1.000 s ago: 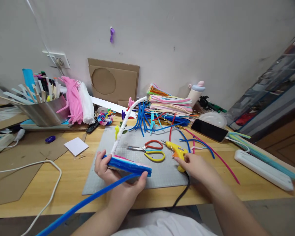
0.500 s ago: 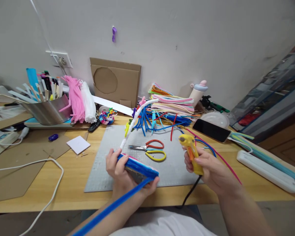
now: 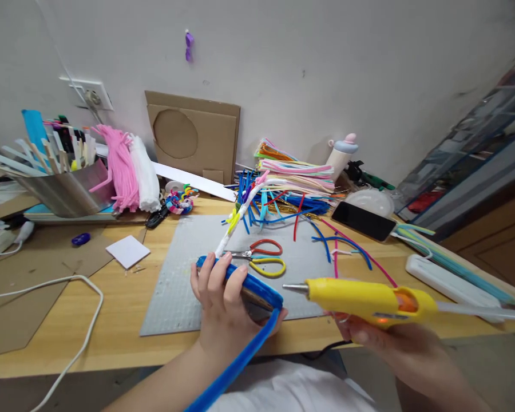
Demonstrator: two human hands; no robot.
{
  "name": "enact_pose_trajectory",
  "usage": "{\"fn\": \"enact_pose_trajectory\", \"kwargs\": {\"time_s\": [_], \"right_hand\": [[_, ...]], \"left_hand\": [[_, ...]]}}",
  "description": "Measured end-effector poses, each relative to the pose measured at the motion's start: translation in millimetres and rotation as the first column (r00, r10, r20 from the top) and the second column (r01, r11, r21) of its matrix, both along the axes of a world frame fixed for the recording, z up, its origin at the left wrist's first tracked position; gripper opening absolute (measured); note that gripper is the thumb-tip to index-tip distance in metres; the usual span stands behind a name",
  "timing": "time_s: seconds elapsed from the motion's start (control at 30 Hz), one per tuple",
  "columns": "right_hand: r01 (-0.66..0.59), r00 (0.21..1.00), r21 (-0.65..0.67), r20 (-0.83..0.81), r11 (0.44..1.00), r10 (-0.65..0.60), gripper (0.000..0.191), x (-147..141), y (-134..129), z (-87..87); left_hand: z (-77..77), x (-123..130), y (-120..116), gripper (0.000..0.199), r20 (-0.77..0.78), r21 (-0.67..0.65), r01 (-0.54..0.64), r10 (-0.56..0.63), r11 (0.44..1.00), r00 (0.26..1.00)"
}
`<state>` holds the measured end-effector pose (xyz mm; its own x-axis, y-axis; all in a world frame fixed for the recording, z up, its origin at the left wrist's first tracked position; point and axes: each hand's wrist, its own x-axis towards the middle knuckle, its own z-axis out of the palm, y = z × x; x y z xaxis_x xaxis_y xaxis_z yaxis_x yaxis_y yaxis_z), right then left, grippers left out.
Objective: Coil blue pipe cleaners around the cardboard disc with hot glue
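My left hand [image 3: 225,297] is wrapped round a flat piece edged with blue pipe cleaner [image 3: 257,286]. From its right corner a loose blue strip [image 3: 240,366] trails down toward my lap. A white wrapped stem [image 3: 232,229] with yellow and purple bits rises from the far end of the piece. My right hand [image 3: 381,343] grips a yellow glue gun [image 3: 360,297], its metal nozzle pointing left, a little apart from the blue corner. Scissors [image 3: 264,257] with red and yellow handles lie on the grey cutting mat [image 3: 175,286], partly behind my left fingers.
Bundles of pipe cleaners [image 3: 300,177] lie at the back, beside a bottle [image 3: 342,154]. A phone [image 3: 363,221] and white power strip [image 3: 450,280] are at right. At left stand a metal container [image 3: 68,189] and a white cable [image 3: 92,326]; cardboard [image 3: 214,137] leans on the wall.
My right hand has turned the glue gun from upright to level, nozzle leftward and nearer the blue piece. My left hand has turned, with its fingers now over the piece. The view has shifted slightly.
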<state>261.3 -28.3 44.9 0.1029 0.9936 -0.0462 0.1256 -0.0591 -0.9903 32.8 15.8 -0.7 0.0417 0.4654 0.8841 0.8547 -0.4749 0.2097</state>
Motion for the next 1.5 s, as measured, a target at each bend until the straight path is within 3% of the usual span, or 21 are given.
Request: {"fn": "enact_pose_trajectory", "kwargs": {"time_s": [0.1, 0.17, 0.27, 0.33, 0.43, 0.8, 1.5], "right_hand": [[-0.034, 0.995, 0.114, 0.101, 0.993, 0.023, 0.034, -2.6, -3.6, 9.1], [-0.152, 0.965, 0.218, 0.243, 0.964, 0.097, 0.026, -3.2, -1.1, 15.8], [-0.391, 0.878, 0.327, 0.414, 0.860, 0.242, 0.024, -5.0, 4.8, 20.5], [-0.457, 0.849, 0.373, 0.455, 0.807, 0.270, 0.033, -7.4, 7.4, 19.6], [-0.466, 0.835, 0.388, 0.490, 0.795, 0.251, 0.042, -11.1, 8.5, 16.0], [-0.428, 0.813, 0.426, 0.567, 0.797, 0.133, 0.044, -15.1, 8.7, 10.6], [-0.473, 0.766, 0.389, 0.624, 0.790, 0.152, 0.037, -1.3, 0.8, 2.9]], "left_hand": [[0.0, 1.3, -1.1, 0.091, -0.026, 0.009, 0.007, -0.007, 1.000, 1.000], [0.5, 1.3, -1.5, 0.089, -0.039, 0.012, 0.016, -0.015, 1.000, 0.999], [0.9, 1.2, -1.4, 0.083, -0.041, 0.013, 0.028, -0.028, 1.000, 0.999], [0.6, 1.6, -1.1, 0.076, -0.033, 0.013, 0.027, -0.026, 1.000, 0.999], [0.0, 2.5, -0.8, 0.070, -0.026, 0.017, 0.022, -0.021, 1.000, 0.999], [1.9, 2.0, -3.0, 0.074, -0.023, -0.008, 0.030, -0.030, 1.000, 0.999], [0.9, 2.0, -3.0, 0.078, -0.023, -0.003, 0.019, -0.019, 1.000, 1.000]]}}
